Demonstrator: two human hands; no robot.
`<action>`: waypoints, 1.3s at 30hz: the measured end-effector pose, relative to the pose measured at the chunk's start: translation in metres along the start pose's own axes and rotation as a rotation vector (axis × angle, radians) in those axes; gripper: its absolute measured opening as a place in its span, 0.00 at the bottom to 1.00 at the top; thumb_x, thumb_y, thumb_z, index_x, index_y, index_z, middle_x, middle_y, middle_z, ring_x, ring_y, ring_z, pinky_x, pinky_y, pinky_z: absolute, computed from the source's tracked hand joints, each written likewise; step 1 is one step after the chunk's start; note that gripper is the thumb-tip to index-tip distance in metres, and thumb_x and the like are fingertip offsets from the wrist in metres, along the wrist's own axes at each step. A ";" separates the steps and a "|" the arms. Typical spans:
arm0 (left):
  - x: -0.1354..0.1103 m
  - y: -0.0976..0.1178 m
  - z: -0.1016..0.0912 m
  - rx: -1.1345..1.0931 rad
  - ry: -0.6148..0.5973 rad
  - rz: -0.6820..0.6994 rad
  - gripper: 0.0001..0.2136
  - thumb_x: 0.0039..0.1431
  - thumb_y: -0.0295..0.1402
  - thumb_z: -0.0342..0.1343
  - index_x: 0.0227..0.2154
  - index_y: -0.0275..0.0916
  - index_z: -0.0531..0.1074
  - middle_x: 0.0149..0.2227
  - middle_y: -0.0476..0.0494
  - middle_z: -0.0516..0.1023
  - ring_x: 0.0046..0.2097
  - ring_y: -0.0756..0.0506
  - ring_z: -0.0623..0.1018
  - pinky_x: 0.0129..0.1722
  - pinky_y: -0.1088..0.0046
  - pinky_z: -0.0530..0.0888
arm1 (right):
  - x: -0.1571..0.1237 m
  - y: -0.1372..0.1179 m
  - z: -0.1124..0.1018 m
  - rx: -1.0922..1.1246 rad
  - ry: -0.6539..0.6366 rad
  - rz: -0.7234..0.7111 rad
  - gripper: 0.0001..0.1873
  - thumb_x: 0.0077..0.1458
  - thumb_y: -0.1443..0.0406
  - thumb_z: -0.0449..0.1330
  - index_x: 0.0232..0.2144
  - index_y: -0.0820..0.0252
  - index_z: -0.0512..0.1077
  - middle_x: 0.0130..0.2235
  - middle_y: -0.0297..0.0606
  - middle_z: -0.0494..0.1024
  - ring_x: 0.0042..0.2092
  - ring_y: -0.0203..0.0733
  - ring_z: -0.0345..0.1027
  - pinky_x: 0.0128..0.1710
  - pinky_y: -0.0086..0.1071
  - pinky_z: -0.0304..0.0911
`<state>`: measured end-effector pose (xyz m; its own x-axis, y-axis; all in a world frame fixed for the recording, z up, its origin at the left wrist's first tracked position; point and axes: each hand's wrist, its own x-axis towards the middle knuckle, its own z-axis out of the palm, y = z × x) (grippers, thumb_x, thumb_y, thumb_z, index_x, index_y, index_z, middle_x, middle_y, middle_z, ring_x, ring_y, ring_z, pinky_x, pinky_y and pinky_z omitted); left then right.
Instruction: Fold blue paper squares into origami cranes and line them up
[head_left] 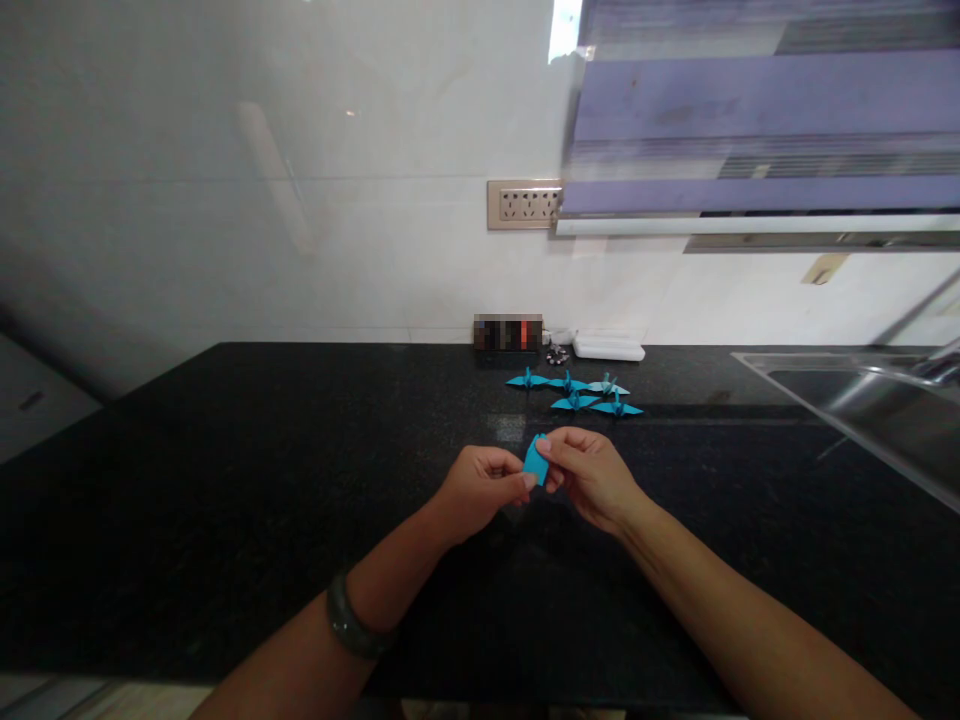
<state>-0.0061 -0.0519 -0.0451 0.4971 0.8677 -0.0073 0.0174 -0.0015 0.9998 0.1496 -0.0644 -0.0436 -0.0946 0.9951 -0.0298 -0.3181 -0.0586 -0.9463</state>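
Observation:
A small folded piece of blue paper (535, 464) is held up between both hands, above the dark countertop. My left hand (484, 490) pinches its lower left edge with thumb and fingers. At the upper right edge, my right hand (589, 470) grips it the same way, the thumb lying over the paper. Part of the paper is hidden behind the thumbs. Just beyond the hands stand several blue origami cranes (575, 401) in two rows; one crane (606, 386) in the back row looks paler.
The black countertop (225, 500) meets a tiled wall with a socket panel (525, 205). Along the wall lie a blurred dark box (508, 333), a white object (609, 346) and a small black-and-white item (557, 355). A metal sink (877, 400) is at the right.

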 end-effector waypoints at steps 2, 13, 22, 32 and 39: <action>0.000 -0.001 0.000 0.010 -0.001 0.012 0.08 0.44 0.34 0.59 0.20 0.32 0.71 0.19 0.49 0.72 0.22 0.54 0.69 0.24 0.78 0.65 | 0.000 0.000 -0.001 0.013 -0.017 0.006 0.13 0.42 0.60 0.64 0.20 0.63 0.68 0.14 0.27 0.65 0.16 0.28 0.57 0.17 0.24 0.55; 0.002 -0.005 0.002 0.198 0.052 0.048 0.09 0.47 0.34 0.55 0.19 0.33 0.71 0.19 0.47 0.72 0.22 0.52 0.69 0.23 0.77 0.64 | -0.002 0.002 0.000 -0.119 -0.160 0.049 0.09 0.39 0.63 0.66 0.21 0.64 0.70 0.21 0.32 0.72 0.23 0.30 0.63 0.18 0.23 0.54; 0.000 -0.001 0.002 0.150 0.039 0.030 0.09 0.45 0.34 0.57 0.18 0.33 0.71 0.18 0.47 0.72 0.21 0.53 0.69 0.22 0.77 0.64 | -0.002 0.002 0.004 -0.111 -0.090 0.015 0.10 0.38 0.63 0.66 0.17 0.63 0.70 0.19 0.32 0.70 0.21 0.30 0.60 0.18 0.25 0.52; 0.001 -0.003 0.000 0.151 0.025 0.044 0.10 0.47 0.36 0.56 0.19 0.33 0.70 0.19 0.48 0.71 0.21 0.53 0.69 0.23 0.77 0.64 | -0.001 0.008 0.005 -0.049 -0.021 -0.004 0.10 0.38 0.63 0.66 0.16 0.63 0.70 0.18 0.31 0.69 0.19 0.28 0.56 0.18 0.24 0.50; 0.001 -0.002 0.001 0.158 0.028 0.036 0.10 0.46 0.36 0.57 0.18 0.33 0.71 0.18 0.47 0.71 0.22 0.52 0.69 0.23 0.77 0.65 | -0.001 0.007 0.006 -0.072 -0.011 0.004 0.13 0.39 0.60 0.65 0.16 0.63 0.70 0.16 0.30 0.66 0.18 0.28 0.54 0.17 0.25 0.48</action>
<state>-0.0050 -0.0516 -0.0469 0.4752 0.8793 0.0312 0.1375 -0.1092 0.9845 0.1418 -0.0661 -0.0481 -0.1059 0.9939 -0.0310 -0.2490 -0.0567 -0.9669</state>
